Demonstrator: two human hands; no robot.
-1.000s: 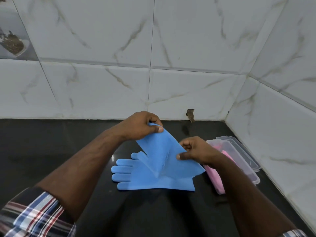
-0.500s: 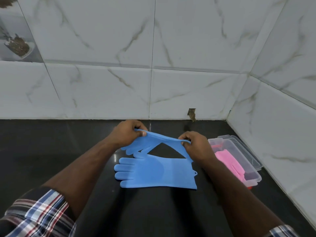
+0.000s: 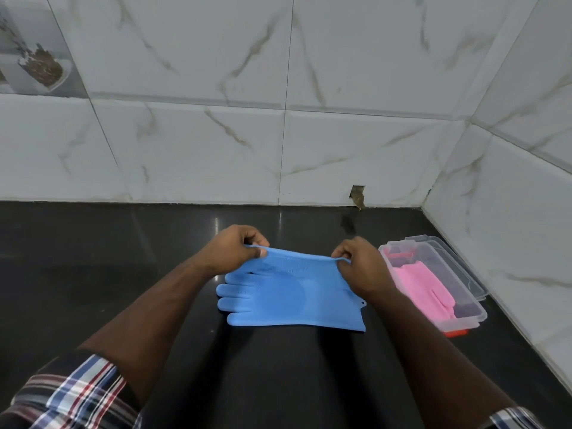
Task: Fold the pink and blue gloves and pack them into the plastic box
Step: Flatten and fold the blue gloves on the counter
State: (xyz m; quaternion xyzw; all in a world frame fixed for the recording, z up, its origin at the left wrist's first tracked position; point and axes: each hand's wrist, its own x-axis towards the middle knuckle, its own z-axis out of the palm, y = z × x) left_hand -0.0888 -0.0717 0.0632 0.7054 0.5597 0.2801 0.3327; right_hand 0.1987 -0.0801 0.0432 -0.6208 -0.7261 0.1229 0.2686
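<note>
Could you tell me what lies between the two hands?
In the head view, the upper blue glove's edge spans from the left hand to the right hand; each pinches an end.

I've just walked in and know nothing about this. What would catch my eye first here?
Probably the bright blue gloves in the middle of the black counter, with the left hand and right hand pinching the top glove's far edge. Next, to the right near the tiled corner, the clear plastic box with pink gloves lying inside.
</note>
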